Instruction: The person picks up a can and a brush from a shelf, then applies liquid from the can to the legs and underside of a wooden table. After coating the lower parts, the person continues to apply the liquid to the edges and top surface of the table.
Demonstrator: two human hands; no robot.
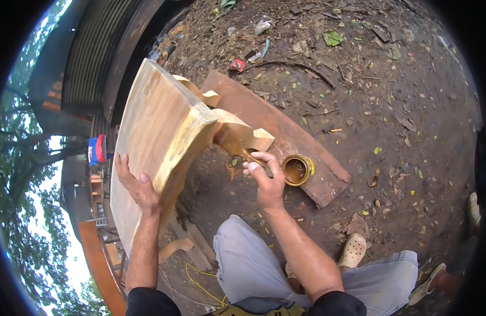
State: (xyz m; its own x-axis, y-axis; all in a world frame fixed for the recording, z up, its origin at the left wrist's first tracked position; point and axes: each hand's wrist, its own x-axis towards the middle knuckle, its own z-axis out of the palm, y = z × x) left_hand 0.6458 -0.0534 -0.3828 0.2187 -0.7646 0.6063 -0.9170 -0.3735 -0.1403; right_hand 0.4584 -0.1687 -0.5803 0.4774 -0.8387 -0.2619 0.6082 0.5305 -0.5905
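Note:
A pale wooden slab (153, 121) with carved legs (235, 125) is tilted on its side in front of me. My left hand (140, 187) lies against its broad face with the fingers spread. Pinched in my right hand (268, 179) is the handle of a wide paintbrush (237, 147), whose brush end overlaps the slab's underside near a leg. To the right of that hand, an open can (310, 171) with brown liquid inside stands on a reddish-brown board (327, 171).
Dirt ground (390, 105) with leaves and litter spreads behind and to the right. A yellow cord (201, 272) lies near my knees. Another person's foot in a clog (427, 284) is at lower right. Corrugated metal sheeting (95, 58) rises at upper left.

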